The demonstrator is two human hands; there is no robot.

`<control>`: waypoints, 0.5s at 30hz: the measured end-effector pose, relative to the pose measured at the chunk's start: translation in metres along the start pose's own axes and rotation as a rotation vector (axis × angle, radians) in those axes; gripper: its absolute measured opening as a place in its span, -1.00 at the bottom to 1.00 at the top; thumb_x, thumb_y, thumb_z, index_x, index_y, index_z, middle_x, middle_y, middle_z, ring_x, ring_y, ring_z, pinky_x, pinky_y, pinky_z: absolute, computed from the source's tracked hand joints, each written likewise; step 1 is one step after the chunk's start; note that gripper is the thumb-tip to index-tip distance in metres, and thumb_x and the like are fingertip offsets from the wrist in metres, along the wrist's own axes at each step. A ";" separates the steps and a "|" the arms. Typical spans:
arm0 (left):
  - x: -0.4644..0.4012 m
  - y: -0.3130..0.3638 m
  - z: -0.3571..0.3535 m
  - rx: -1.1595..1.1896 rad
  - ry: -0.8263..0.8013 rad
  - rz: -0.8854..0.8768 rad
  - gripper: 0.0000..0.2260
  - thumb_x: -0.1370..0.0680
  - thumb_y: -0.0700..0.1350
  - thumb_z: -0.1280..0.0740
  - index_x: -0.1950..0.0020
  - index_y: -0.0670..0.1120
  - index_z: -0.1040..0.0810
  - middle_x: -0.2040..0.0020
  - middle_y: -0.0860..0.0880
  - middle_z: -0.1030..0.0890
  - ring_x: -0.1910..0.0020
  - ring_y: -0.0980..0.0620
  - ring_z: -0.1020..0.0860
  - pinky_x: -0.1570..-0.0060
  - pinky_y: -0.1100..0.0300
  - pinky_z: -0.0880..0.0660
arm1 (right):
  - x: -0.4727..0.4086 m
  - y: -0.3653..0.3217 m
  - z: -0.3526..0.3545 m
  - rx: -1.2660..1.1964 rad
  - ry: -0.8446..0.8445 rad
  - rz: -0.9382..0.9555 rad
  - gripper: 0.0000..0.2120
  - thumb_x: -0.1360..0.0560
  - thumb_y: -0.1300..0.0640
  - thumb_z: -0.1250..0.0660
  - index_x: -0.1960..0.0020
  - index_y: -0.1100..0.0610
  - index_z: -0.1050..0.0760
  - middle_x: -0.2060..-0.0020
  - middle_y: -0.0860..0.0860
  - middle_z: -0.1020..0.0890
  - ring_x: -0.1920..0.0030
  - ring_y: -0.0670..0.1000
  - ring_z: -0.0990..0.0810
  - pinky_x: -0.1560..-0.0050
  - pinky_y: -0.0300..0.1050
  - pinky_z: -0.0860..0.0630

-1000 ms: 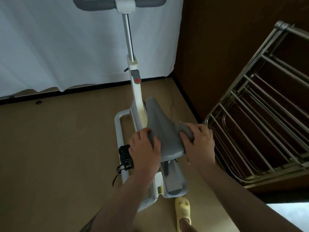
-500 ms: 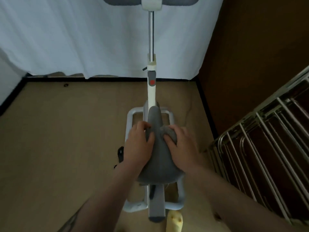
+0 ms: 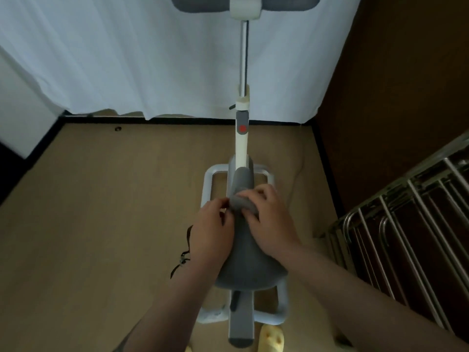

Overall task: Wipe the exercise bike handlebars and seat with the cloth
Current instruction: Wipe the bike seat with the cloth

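Head view, looking down on the bike. Grey seat (image 3: pixel 250 265) sits centre frame; handlebars (image 3: pixel 245 2) at the top edge. Grey cloth (image 3: pixel 242 203) bunched on the seat's narrow front. Right hand (image 3: pixel 270 222) presses on the cloth, fingers curled over it. Left hand (image 3: pixel 212 231) pinches the cloth's left edge beside the seat. Metal rack (image 3: pixel 406 224) stands well right.

what the view hides

the handlebars (image 3: pixel 245 3) are cut off by the top edge, only their lower part showing. the right hand (image 3: pixel 269 222) covers most of the cloth (image 3: pixel 242 205), and both hands hide the middle of the seat (image 3: pixel 250 265). the yellow slipper (image 3: pixel 271 337) is cropped at the bottom. the metal rack (image 3: pixel 411 224) runs off the right edge.
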State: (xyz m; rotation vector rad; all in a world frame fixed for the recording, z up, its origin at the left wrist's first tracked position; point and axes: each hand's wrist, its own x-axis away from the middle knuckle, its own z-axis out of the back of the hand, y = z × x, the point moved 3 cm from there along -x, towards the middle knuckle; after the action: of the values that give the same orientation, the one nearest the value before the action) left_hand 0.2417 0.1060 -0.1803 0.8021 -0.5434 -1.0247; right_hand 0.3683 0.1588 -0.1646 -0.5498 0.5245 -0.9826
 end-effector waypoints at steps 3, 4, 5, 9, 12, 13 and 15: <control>0.010 0.003 0.006 -0.017 -0.048 -0.075 -0.75 -0.58 -0.14 -0.22 -0.25 0.02 -0.50 -0.13 0.08 -0.55 -0.10 0.07 -0.50 -0.10 0.12 -0.46 | 0.025 -0.004 0.004 0.021 -0.021 0.012 -0.73 -0.56 0.02 -0.24 -0.26 -0.13 -0.46 -0.09 -0.15 -0.41 -0.12 -0.12 -0.38 -0.14 -0.19 -0.41; 0.014 0.001 0.009 -0.016 -0.073 -0.112 -0.74 -0.59 -0.14 -0.22 -0.26 0.02 -0.50 -0.15 0.08 -0.53 -0.12 0.06 -0.49 -0.13 0.12 -0.44 | 0.031 -0.007 0.004 0.025 -0.014 -0.006 -0.73 -0.55 -0.02 -0.23 -0.25 -0.14 -0.45 -0.08 -0.18 -0.42 -0.13 -0.12 -0.39 -0.15 -0.14 -0.42; 0.020 -0.001 0.012 -0.013 -0.102 -0.151 -0.75 -0.59 -0.12 -0.22 -0.26 0.02 -0.50 -0.17 0.08 -0.51 -0.14 0.05 -0.48 -0.15 0.10 -0.44 | 0.038 -0.011 0.005 0.034 0.004 -0.024 -0.73 -0.54 -0.05 -0.22 -0.24 -0.14 -0.46 -0.07 -0.20 -0.44 -0.12 -0.11 -0.40 -0.15 -0.12 -0.42; 0.032 -0.013 0.029 -0.062 -0.248 -0.318 -0.78 -0.60 -0.10 -0.20 -0.22 0.05 -0.50 -0.16 0.15 -0.46 -0.16 0.10 -0.42 -0.16 0.17 -0.39 | 0.066 -0.035 0.012 0.048 0.147 -0.177 -0.76 -0.50 -0.10 -0.30 -0.16 -0.12 -0.46 0.08 -0.33 -0.43 0.00 -0.21 -0.38 -0.05 -0.21 -0.36; 0.028 -0.016 0.038 -0.108 -0.344 -0.425 -0.79 -0.57 -0.14 -0.24 -0.18 0.03 -0.53 -0.17 0.10 -0.48 -0.16 0.08 -0.42 -0.13 0.22 -0.35 | 0.084 -0.050 0.014 0.071 0.176 -0.281 -0.78 -0.48 -0.06 -0.37 -0.10 -0.12 -0.44 0.14 -0.29 -0.39 0.05 -0.18 -0.36 0.01 -0.20 -0.35; 0.027 -0.015 0.038 -0.134 -0.359 -0.460 -0.81 -0.56 -0.15 -0.25 -0.14 0.00 -0.53 -0.16 0.05 -0.52 -0.14 0.02 -0.46 -0.09 0.18 -0.40 | 0.088 -0.055 0.013 0.099 0.171 -0.290 -0.77 -0.47 -0.04 -0.38 -0.09 -0.12 -0.43 0.12 -0.27 -0.41 0.03 -0.17 -0.36 -0.02 -0.16 -0.36; 0.030 -0.010 0.038 -0.196 -0.392 -0.508 -0.84 -0.55 -0.15 -0.24 -0.11 -0.06 -0.52 -0.14 -0.01 -0.54 -0.12 -0.05 -0.47 -0.05 0.12 -0.45 | 0.095 -0.061 0.012 0.123 0.146 -0.312 -0.73 -0.44 0.04 -0.40 -0.10 -0.11 -0.43 0.02 -0.22 -0.47 -0.02 -0.17 -0.33 -0.11 -0.10 -0.38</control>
State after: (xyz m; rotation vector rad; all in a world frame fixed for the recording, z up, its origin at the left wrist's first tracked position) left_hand 0.2214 0.0639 -0.1639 0.5740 -0.5715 -1.6984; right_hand 0.3807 0.0508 -0.1317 -0.4592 0.5134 -1.3504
